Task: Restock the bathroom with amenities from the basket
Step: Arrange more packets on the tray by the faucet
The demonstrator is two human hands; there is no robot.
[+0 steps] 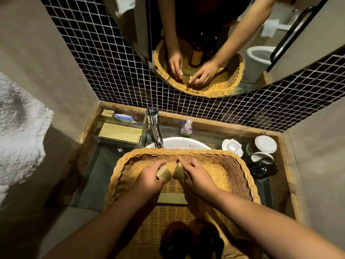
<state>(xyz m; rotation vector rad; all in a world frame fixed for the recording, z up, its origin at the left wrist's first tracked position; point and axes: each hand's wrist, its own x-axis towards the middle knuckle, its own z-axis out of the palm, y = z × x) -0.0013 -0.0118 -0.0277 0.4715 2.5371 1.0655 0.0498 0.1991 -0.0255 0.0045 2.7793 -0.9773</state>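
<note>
Over wicker basket: left hand grips small kraft box, right hand grips second box. Long box, brown bottles inside basket not yet placed; task seems partway.

No wording can be read with certainty. A short dark brand mark stands on the white basin's back rim, and another on the faucet's top cap, both too small to spell out. Print on the blue-and-white packet at the counter's back left corner and on the pump bottle's label by the back edge is illegible.
</note>
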